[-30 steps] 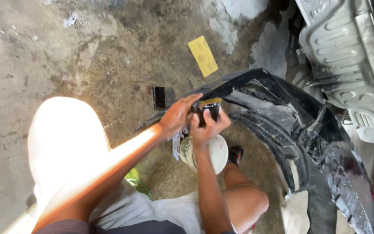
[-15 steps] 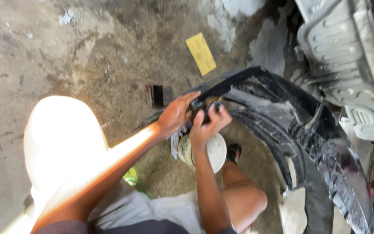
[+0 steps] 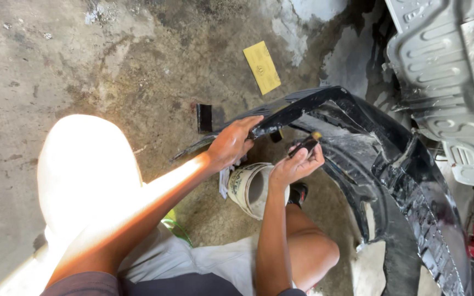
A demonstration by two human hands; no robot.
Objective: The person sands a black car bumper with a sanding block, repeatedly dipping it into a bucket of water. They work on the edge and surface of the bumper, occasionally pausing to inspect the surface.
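Observation:
A black car bumper (image 3: 390,164) curves across the concrete floor in front of me. My left hand (image 3: 232,143) grips its near end edge and holds it up. To the right of that edge, my right hand (image 3: 296,163) is closed around a small dark tool with a pale tip (image 3: 306,143), raised just inside the bumper's curve. Below both hands a white tub (image 3: 250,189) lies tilted on the floor with its mouth facing right.
A yellow sheet of sandpaper (image 3: 261,67) lies on the floor farther away. A small black block (image 3: 204,118) lies left of the bumper's end. A grey pressed-metal car panel (image 3: 445,82) fills the upper right. My knees and pale shorts take up the bottom.
My right hand has drawn away from my left and from the bumper's end, moving right with the small tool. My left hand stays on the bumper edge.

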